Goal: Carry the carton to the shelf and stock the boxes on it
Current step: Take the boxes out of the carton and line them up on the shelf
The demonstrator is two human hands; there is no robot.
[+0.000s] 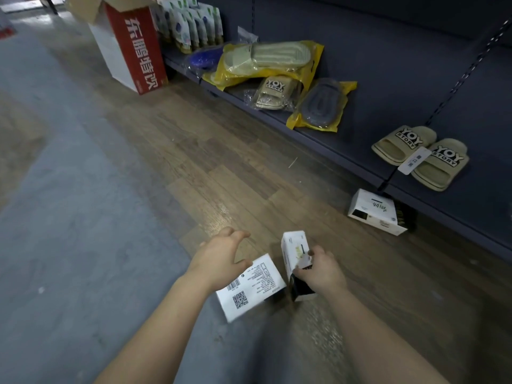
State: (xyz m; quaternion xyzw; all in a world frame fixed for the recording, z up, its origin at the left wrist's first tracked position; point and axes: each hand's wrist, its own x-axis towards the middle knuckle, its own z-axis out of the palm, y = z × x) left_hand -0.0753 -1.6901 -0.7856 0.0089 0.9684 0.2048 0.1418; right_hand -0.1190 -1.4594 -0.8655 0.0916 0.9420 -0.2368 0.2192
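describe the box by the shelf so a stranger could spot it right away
Find the dark shelf on the right and the loose beige slippers on its bottom board. Just below them, on the wooden floor against the shelf's base, lies a white box. The held box in the right hand and the barcode box by the left hand are nearer; this one lies alone.

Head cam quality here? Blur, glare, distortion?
Head view: floor at left blurred; soft glare on planks ahead of the left hand; shelf edge bows from the wide lens; shelf back dim; QR box label sharp.
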